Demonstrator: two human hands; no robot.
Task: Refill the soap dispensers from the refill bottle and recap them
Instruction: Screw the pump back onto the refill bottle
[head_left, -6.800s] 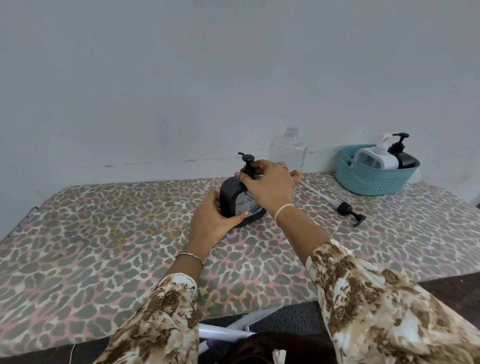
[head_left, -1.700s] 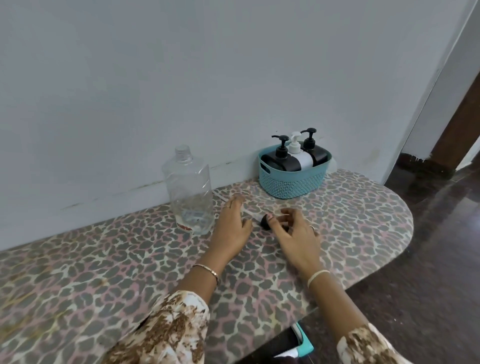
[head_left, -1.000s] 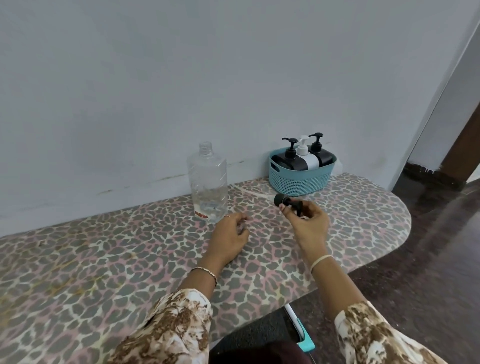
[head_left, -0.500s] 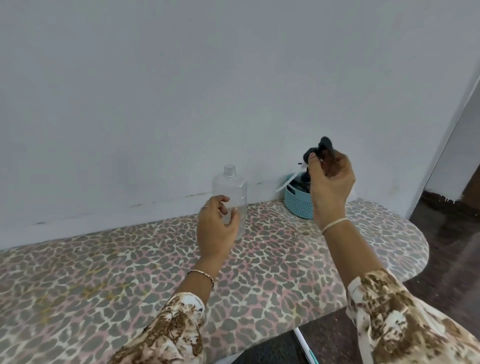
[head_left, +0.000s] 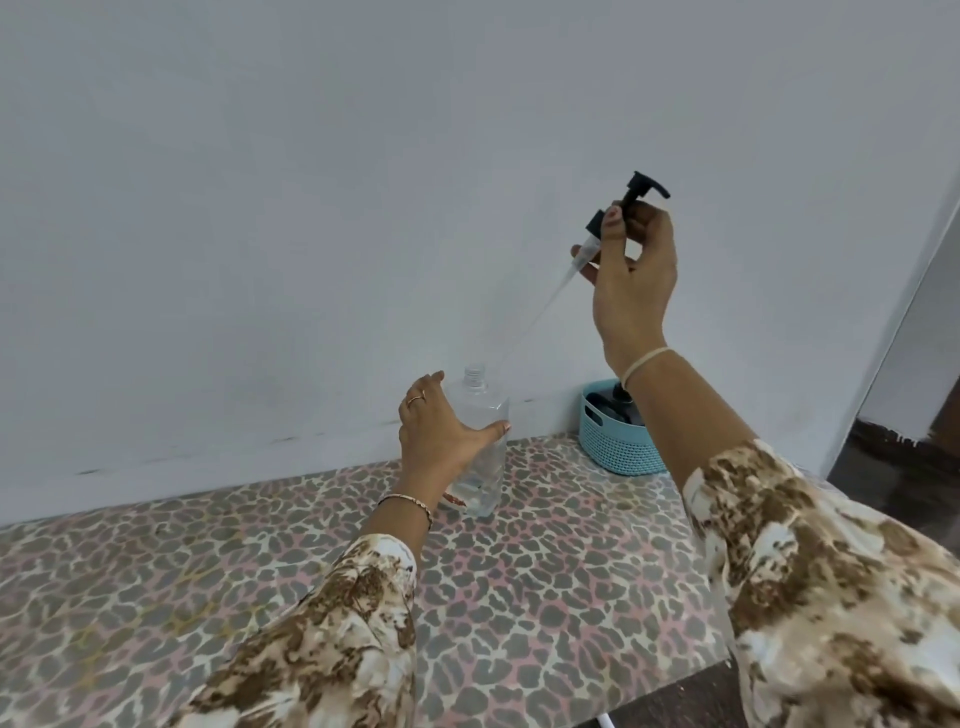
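A clear, uncapped refill bottle (head_left: 483, 457) stands upright near the wall on the leopard-print table (head_left: 545, 587), with a little liquid at its bottom. My left hand (head_left: 436, 431) grips the bottle's side. High above and to the right, my right hand (head_left: 631, 280) holds a black pump cap (head_left: 631, 200) whose long clear dip tube (head_left: 535, 312) slants down toward the bottle's open neck. The tube's lower tip is just above the neck. A black dispenser (head_left: 615, 408) shows partly in the basket behind my right forearm.
A teal basket (head_left: 610, 447) sits against the wall at the table's right end, partly hidden by my right arm. The table's rounded right edge drops to a dark floor (head_left: 893, 478). A doorway corner is at far right.
My right hand picked the pump cap off the table and raised it high, its tube now pointing at the bottle neck. My left hand moved from the table onto the bottle.
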